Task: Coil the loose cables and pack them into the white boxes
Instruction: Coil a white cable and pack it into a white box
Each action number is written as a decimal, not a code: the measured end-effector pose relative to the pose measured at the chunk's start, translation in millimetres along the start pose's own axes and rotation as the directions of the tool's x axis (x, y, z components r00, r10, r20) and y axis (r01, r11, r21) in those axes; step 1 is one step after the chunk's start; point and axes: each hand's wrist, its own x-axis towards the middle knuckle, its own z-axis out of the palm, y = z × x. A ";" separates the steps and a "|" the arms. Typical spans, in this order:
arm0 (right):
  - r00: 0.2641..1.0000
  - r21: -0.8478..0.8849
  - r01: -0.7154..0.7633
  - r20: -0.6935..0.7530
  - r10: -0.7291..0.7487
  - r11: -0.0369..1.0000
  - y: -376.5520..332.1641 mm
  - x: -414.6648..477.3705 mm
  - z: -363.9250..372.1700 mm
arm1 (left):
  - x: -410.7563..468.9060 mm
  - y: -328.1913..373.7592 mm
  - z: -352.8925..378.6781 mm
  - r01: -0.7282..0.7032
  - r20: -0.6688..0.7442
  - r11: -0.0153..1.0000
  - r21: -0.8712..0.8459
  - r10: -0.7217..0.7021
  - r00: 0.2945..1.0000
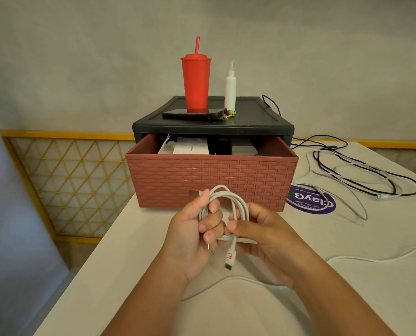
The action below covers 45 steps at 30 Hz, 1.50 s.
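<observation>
1 white cable (224,195), wound into a small coil of several loops, held above the table (129,263) between both hands. Left hand (187,235): fingers curled through and round the loops on the coil's left side. Right hand (265,235): thumb and fingertips pinching the gathered strands at the coil's lower edge. Plug (229,259), red-marked, dangles free just below the grip. Handling, judged: light, limp, smooth-jacketed. Loops will likely spring apart if released, so hold across all strands together, never by the plug. White boxes (190,146) sit in the open drawer (207,175) beyond the grip. Loose cables (362,175), black and white, lie uncoiled well off to the grip's right.
</observation>
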 end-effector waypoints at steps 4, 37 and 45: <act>0.997 -0.044 -0.059 0.040 0.061 0.997 0.7 -0.2 1.5 | -0.3 -0.9 1.1 -0.052 -0.021 0.990 0.129 0.055 0.998; 0.844 -0.597 0.313 -0.181 -0.505 0.738 -10.1 -4.8 -19.1 | -0.1 -0.6 -8.2 -0.100 0.128 0.883 0.458 0.046 0.991; 0.910 -0.115 0.237 -0.323 -0.261 0.965 -1.4 3.2 -4.9 | 3.7 -8.3 -11.4 -0.180 0.115 0.785 0.593 0.139 0.984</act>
